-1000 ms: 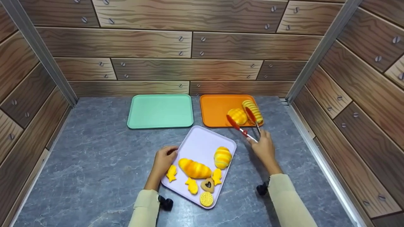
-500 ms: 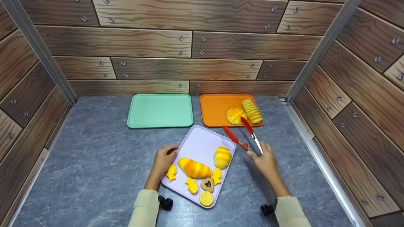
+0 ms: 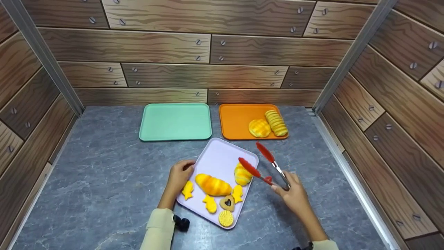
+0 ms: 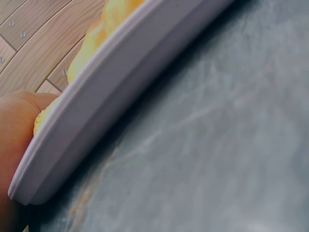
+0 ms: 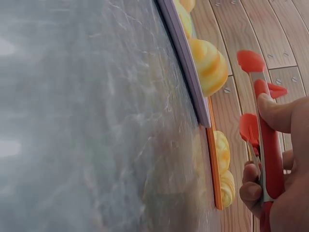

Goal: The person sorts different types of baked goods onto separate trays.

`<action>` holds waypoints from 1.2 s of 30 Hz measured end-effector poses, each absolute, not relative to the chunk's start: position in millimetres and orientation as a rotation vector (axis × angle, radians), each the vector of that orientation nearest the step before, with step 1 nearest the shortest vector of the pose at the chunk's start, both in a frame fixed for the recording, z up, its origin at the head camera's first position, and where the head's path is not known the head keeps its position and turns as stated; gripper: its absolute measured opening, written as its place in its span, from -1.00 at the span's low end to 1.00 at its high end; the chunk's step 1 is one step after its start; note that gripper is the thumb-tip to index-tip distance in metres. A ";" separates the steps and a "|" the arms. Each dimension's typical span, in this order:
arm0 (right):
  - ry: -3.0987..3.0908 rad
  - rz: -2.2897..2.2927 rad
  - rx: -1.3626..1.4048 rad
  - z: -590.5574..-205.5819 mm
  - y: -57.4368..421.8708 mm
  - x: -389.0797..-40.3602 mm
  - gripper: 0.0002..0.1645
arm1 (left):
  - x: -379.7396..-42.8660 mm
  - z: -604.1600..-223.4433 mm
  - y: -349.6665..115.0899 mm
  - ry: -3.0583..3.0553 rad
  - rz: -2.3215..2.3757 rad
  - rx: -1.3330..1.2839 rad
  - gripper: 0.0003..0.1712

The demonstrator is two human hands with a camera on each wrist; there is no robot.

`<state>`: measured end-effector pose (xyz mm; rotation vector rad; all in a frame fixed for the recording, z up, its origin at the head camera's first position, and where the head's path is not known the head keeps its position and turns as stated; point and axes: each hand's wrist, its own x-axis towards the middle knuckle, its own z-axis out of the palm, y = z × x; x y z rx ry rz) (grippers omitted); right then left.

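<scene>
Right grip (image 3: 295, 195) clamps spread red tongs (image 3: 265, 152); best straddle the bun (image 3: 241, 177) left of it squarely, while the left grip (image 3: 180, 176), clamped on the lilac tray (image 3: 222, 152), steadies it.

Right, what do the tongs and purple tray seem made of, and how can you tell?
Tongs: silvery, glinting arms suggest polished metal, perhaps steel; the dull red tips could be silicone or plastic. Purple tray: probably moulded plastic, smooth, low-gloss, judging by its uniform colour and rounded corners.

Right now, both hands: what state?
Left hand: closed, holding the lilac tray by its edge.
Right hand: closed, holding the red tongs, tips apart.
</scene>
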<state>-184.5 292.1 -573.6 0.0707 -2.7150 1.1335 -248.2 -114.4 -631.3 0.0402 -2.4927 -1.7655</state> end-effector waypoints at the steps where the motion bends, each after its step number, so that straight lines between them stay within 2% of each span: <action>1: -2.724 1.123 0.082 -573.5 292.8 -181.4 -0.18 | -248.2 -631.2 -114.3 -2.493 -1.767 0.038 -0.72; 13: -2.841 1.051 0.127 -580.7 292.7 -156.5 -0.12 | -246.6 -628.4 -117.1 -2.503 -1.743 0.049 -0.72; 36: -2.880 0.880 0.127 -583.7 290.4 -154.8 -0.15 | -245.5 -628.3 -113.9 -2.494 -1.765 0.036 -0.73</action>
